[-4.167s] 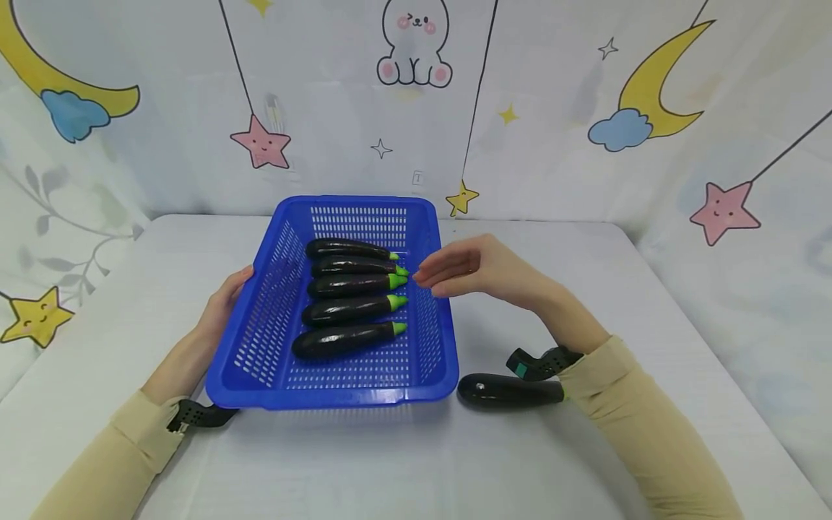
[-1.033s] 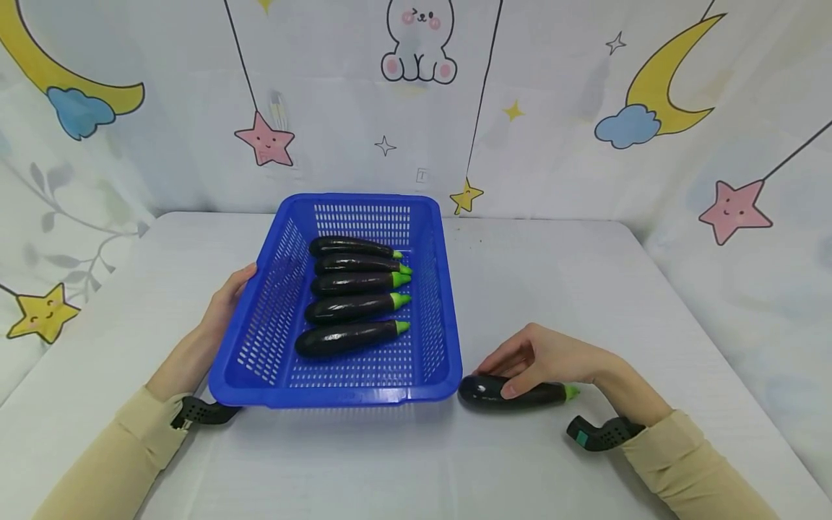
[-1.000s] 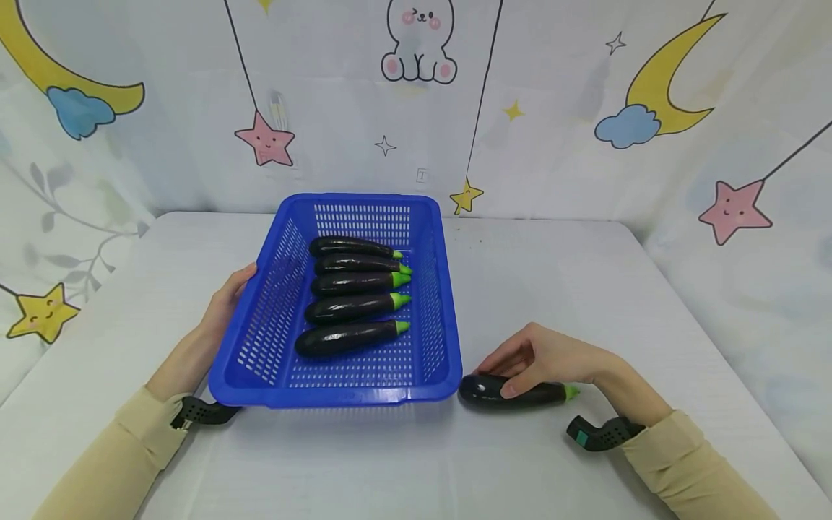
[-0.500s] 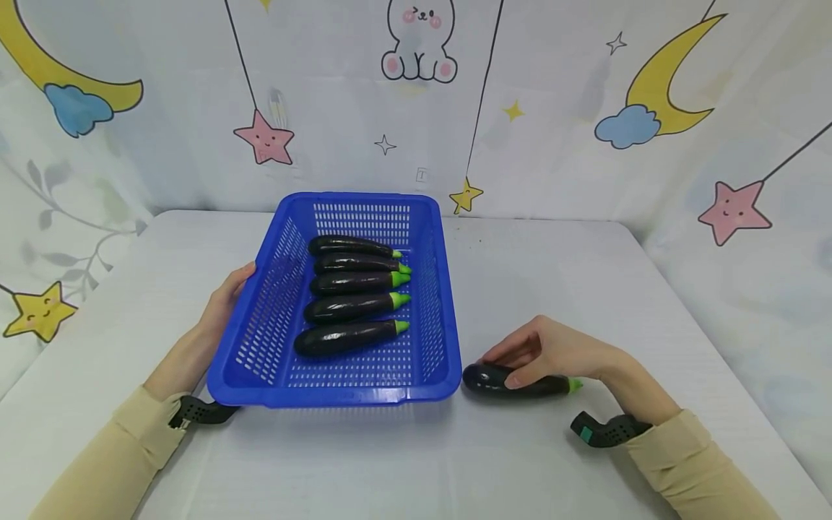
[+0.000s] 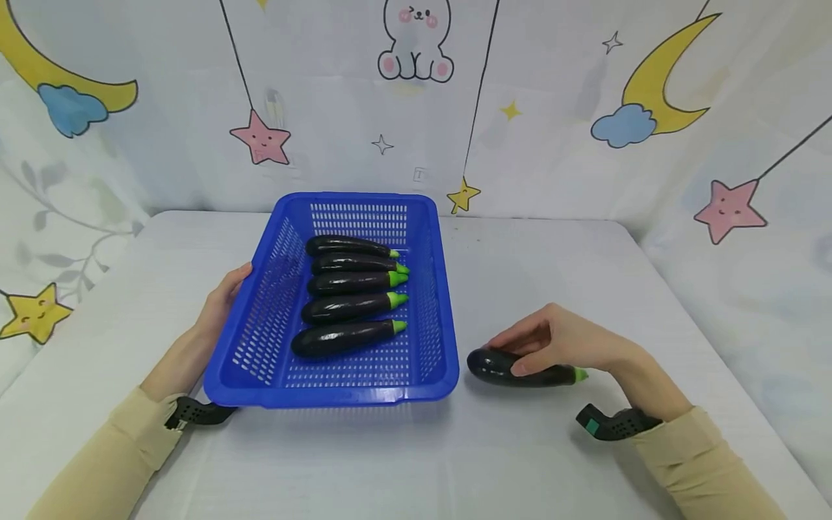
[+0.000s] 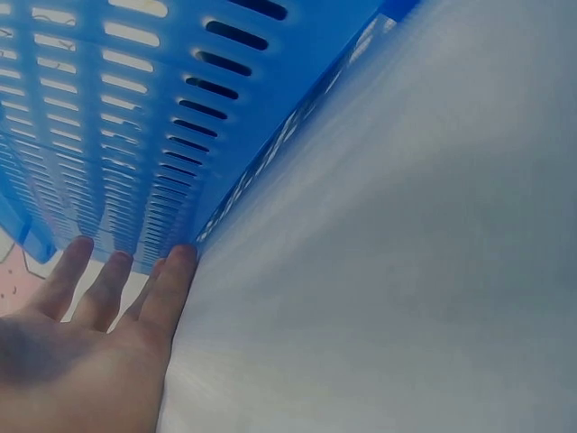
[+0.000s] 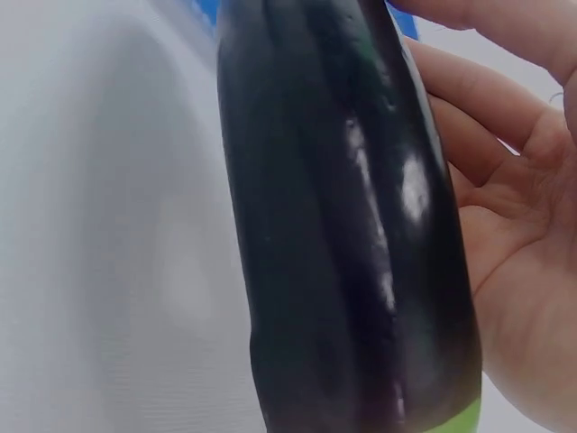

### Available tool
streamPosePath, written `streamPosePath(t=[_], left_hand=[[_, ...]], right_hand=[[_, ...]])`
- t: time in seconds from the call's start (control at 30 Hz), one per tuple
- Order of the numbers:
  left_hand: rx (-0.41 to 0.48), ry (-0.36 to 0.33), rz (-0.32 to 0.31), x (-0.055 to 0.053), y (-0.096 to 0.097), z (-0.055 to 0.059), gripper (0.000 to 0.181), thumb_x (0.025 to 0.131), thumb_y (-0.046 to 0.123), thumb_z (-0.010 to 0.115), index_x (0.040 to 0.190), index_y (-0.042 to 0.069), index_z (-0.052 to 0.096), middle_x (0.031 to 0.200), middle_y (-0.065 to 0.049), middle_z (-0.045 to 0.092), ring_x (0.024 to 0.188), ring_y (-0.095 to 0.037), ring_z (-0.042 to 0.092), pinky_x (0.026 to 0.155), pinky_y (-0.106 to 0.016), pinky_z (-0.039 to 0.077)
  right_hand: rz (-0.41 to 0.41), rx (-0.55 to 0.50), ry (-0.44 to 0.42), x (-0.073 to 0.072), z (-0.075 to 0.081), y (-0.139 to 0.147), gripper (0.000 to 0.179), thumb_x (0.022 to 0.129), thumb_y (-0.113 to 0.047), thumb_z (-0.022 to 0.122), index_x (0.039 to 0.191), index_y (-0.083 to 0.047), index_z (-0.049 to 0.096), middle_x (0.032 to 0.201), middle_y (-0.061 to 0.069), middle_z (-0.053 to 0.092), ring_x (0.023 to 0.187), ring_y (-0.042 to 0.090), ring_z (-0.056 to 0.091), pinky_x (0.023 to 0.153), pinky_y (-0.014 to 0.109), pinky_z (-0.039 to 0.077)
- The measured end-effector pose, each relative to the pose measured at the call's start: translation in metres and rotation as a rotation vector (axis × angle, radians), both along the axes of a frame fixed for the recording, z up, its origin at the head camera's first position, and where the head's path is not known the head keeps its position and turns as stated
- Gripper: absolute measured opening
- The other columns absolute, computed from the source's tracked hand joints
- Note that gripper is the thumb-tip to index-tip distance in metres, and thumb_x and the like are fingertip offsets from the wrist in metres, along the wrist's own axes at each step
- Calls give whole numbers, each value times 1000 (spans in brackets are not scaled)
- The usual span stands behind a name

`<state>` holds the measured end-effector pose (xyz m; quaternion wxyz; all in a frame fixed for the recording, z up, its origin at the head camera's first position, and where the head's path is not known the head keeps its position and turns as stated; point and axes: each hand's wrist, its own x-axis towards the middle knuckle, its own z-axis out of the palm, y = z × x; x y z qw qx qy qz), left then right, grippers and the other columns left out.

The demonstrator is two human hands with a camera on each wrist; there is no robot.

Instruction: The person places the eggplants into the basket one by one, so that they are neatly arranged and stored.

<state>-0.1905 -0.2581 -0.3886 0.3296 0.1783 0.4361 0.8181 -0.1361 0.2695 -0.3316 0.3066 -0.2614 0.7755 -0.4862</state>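
Observation:
A glossy dark eggplant (image 5: 494, 367) with a green stem end is pinched between the thumb and fingers of my right hand (image 5: 572, 336), to the right of the basket. In the right wrist view the eggplant (image 7: 347, 216) fills the middle, its shadow lying apart from it on the white surface. My left hand (image 5: 217, 307) rests against the left side of the blue perforated basket (image 5: 334, 396). The left wrist view shows the fingers (image 6: 171, 293) extended, fingertips at the slotted wall (image 6: 203, 135). Several eggplants (image 5: 344, 309) lie in a row inside the basket, stems rightward.
A white-covered table (image 5: 338, 469) carries the basket. Behind it hangs a pale cloth backdrop (image 5: 338, 94) printed with moons, stars and a bear. Each wrist wears a black strap, such as the right strap (image 5: 614, 424).
My right hand moved from over the basket down to the loose eggplant, took hold of it and shifted it slightly right and away from me. The left hand stays at the basket's side.

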Motion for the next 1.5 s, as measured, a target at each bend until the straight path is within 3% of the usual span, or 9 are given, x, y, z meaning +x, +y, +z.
streamPosePath(t=[0.1,0.23,0.47,0.73,1.07,1.5], left_hand=[[34,5,-23,-1,-1,0,51,108,42,20,137,15,52,115,-5,67,96,-13,68,81,-27,56],[6,20,-8,0,-3,-2,48,107,44,25,140,18,49,120,-3,64,103,-13,65,85,-28,56],[11,-19,-21,2,-4,-4,48,106,48,31,143,20,43,119,-4,62,102,-14,64,83,-30,56],[-2,-1,5,2,-2,-5,46,106,46,30,140,19,48,119,-4,63,103,-13,64,85,-29,55],[53,-11,-24,0,1,-3,51,108,42,21,138,16,53,117,-5,65,100,-12,66,84,-27,56],[2,-5,3,1,-2,-2,47,107,45,28,138,19,50,118,-4,64,102,-13,65,85,-29,56]], right_hand=[[-18,7,45,0,8,2,40,87,-7,77,126,-10,69,127,10,69,115,26,67,93,32,55],[-53,19,100,-2,20,2,39,87,-9,77,126,-13,70,124,7,71,113,26,68,94,32,55],[-100,3,161,-8,39,-10,39,87,-8,77,125,-13,71,121,7,72,109,27,70,93,33,56],[-72,2,181,-15,56,-37,39,87,-12,79,125,-17,71,121,3,72,110,25,70,95,34,55],[-72,22,182,-20,63,-65,39,88,-18,78,126,-17,70,120,2,72,109,21,70,96,36,55],[-15,-38,180,-26,64,-90,36,88,-16,78,124,-16,72,118,3,73,107,22,71,95,37,55]])
